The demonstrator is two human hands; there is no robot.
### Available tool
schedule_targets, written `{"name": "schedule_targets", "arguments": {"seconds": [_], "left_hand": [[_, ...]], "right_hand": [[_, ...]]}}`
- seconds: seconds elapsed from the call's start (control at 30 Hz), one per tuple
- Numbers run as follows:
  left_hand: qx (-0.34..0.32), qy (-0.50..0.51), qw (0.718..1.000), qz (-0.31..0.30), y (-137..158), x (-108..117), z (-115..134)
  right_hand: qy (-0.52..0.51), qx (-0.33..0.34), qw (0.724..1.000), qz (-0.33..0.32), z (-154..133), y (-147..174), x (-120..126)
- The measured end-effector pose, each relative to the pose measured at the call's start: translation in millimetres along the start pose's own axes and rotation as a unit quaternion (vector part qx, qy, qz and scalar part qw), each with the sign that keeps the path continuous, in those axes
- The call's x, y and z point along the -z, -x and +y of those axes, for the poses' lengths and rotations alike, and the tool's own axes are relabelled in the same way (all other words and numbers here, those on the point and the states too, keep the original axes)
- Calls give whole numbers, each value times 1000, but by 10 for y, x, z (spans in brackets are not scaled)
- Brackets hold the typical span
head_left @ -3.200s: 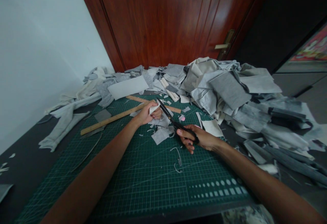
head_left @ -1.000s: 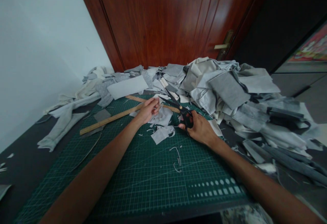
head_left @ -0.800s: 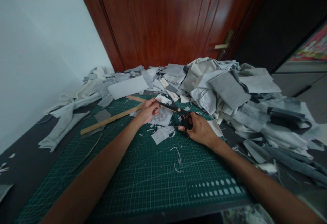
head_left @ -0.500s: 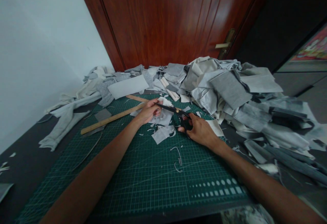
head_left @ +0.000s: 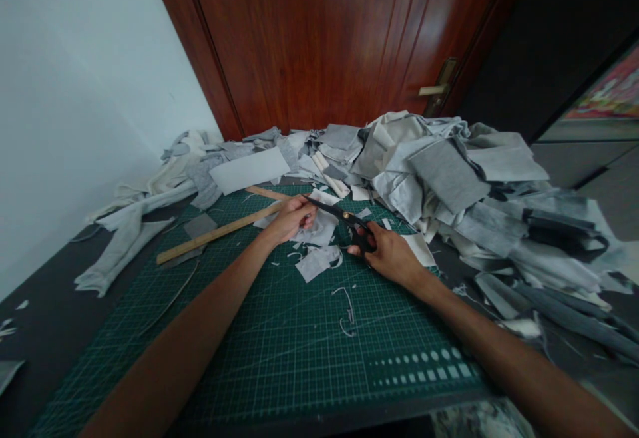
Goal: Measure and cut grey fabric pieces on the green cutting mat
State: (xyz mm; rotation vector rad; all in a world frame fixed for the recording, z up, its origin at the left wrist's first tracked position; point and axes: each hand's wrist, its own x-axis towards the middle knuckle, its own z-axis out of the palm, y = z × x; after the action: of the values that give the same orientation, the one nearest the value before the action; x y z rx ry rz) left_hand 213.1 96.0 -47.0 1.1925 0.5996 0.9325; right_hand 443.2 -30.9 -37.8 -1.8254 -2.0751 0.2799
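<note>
My right hand grips a pair of black scissors by the handles, thumb and fingers through the loops. Their blades point left, and the tips reach my left hand. The fingers of that hand are curled and pinched together. Whatever sits between them is too small to make out. Pale fabric pieces lie beneath both hands. A small grey-white fabric scrap with a loose strip rests just below, on the green cutting mat.
Behind the mat, a large heap of grey and cream fabric runs along the door. Two wooden rulers lie at the left, the nearer ruler reaching under my left hand. Curled thread lies mid-mat. A fabric strip lies left.
The scissor tips have risen slightly beside my left fingers. Both hands otherwise keep nearly the same place, and the view has shifted a little.
</note>
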Motion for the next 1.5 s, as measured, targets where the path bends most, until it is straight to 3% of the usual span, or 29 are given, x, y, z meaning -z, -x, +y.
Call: {"name": "schedule_targets", "arguments": {"seconds": [0.47,1.5], "left_hand": [[5,-2,1000,-2,0,1,1],[-7,5,1000,-10,16,-17,31]], "right_hand": [[71,5,997,17,31,1,28],[89,2,996,22,0,15,69]]}}
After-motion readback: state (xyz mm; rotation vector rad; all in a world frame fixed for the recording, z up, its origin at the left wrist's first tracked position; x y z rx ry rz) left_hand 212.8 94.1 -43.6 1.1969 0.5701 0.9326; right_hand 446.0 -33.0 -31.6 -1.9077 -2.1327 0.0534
